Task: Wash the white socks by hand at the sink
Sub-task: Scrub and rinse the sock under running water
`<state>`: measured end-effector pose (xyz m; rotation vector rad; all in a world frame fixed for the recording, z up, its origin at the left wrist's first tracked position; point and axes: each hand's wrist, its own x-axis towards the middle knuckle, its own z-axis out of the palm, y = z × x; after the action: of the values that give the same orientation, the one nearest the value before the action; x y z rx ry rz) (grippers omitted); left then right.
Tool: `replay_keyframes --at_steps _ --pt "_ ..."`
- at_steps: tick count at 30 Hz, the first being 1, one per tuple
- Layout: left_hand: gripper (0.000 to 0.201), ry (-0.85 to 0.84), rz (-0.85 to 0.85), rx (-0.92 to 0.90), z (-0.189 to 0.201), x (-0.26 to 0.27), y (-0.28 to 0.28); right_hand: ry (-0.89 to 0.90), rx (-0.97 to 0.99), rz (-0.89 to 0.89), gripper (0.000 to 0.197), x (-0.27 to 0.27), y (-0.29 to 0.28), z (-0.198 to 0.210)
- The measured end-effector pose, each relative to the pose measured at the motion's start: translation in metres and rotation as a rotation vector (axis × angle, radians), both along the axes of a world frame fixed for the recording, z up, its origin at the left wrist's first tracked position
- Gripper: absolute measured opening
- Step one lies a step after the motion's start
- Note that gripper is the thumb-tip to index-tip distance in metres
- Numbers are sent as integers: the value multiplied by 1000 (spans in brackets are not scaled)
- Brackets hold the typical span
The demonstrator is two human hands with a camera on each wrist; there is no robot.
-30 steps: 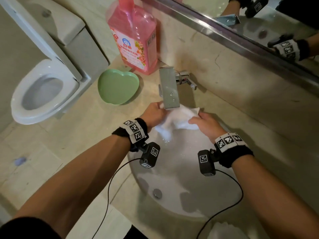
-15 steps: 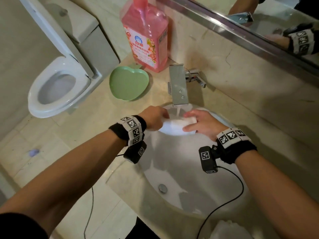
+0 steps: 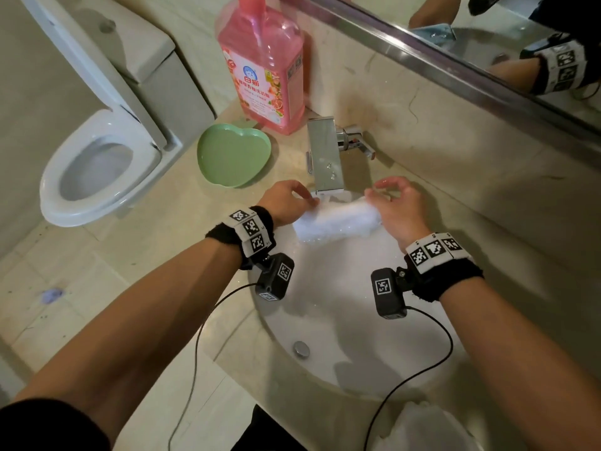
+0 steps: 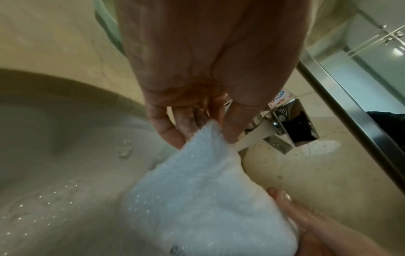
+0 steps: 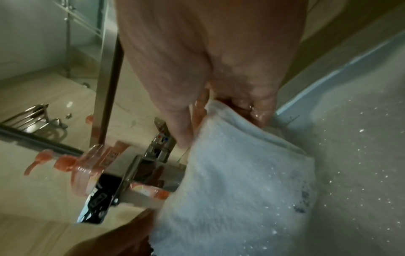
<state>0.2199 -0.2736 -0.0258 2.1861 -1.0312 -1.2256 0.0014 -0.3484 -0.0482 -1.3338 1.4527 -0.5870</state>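
At the near edge of the head view, a second white sock point(image 3: 419, 428) lies bunched on the desk point(image 3: 182, 369) beside the sink point(image 3: 341, 323), whose drain plug point(image 3: 300, 349) sits toward its near side. Both forearms reach forward over the basin, each with a marked wristband and a small black camera trailing a cable.

Farther in, a wet white sock point(image 3: 338, 219) is stretched between the two hands just under the tap point(image 3: 325, 154). The left hand point(image 3: 286, 201) pinches one end between thumb and fingertips, which the left wrist view shows clearly point(image 4: 203, 131). The right hand point(image 3: 395, 206) has its fingers curled round the other end, the cloth gathered under them in the right wrist view point(image 5: 219, 110). Droplets speckle the basin wall around the sock.

Beyond the hands, a green heart-shaped dish point(image 3: 232, 154) rests on the desk to the left of the tap, and a pink detergent bottle point(image 3: 263, 66) stands just behind it against the wall. A toilet point(image 3: 97, 167) with its seat raised stands farther left, and a mirror point(image 3: 487, 43) runs along the wall on the right.
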Motion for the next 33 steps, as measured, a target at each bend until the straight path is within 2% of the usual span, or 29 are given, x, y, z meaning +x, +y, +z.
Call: replay_keyframes --at_steps 2,3,7,9,10,13,16,19,21,24,26,29,31,33 --pt "3 202 82 -13 5 -6 -3 -16 30 -11 17 -5 0 3" --pt "3 267 108 -29 7 -8 -3 -22 62 3 18 -9 -1 5" --pt "42 319 83 -106 6 -13 -3 38 160 176 42 -24 -1 7" --pt "51 228 29 -129 4 -14 -2 68 128 262 51 -25 2 8" --pt "50 127 -24 -142 3 -13 -2 90 92 286 53 -24 4 8" --pt "33 -229 -212 -208 1 -9 1 179 -47 308 44 -18 7 6" --pt "24 -353 -277 -217 2 -1 5 215 -109 317 32 -8 7 5" --pt "33 -400 -330 -173 3 12 12 254 -159 340 29 2 8 5" --pt "37 -369 -339 -184 5 23 17 267 -155 359 34 11 8 6" --pt "31 -218 -296 -217 10 36 23 279 -86 404 45 24 9 5" --pt "26 -101 -231 -222 13 42 29 220 -19 421 42 34 10 6" --pt "24 -31 -144 -251 15 51 37 39 121 437 26 45 14 5" --pt "21 -11 -107 -275 15 56 41 48 123 454 25 49 14 2" --pt "23 -9 -85 -292 14 59 44 120 41 491 27 53 16 -2"
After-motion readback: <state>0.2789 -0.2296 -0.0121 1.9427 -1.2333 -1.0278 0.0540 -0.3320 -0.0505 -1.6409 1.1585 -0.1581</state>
